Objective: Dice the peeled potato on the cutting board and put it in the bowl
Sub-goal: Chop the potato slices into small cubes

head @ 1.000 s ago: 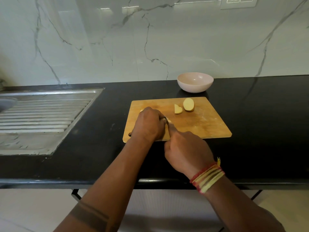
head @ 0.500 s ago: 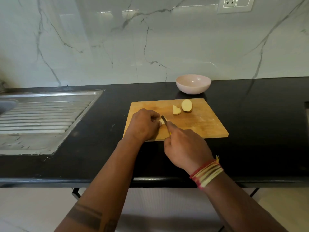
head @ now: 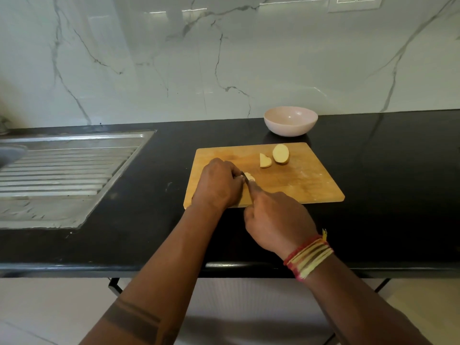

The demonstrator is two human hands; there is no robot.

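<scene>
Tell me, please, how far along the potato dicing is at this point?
Done: the potato is split, and two larger pieces lie at the back of the cutting board. In hand: the left hand steadies a small potato piece while the right hand holds the knife against it. Left: dicing those two pieces and moving everything into the bowl, which looks empty.

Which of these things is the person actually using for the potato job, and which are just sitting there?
In use: board, knife, potato piece being cut, two waiting pieces, bowl, left hand, right hand.

Just there: sink drainboard, wall socket.
</scene>
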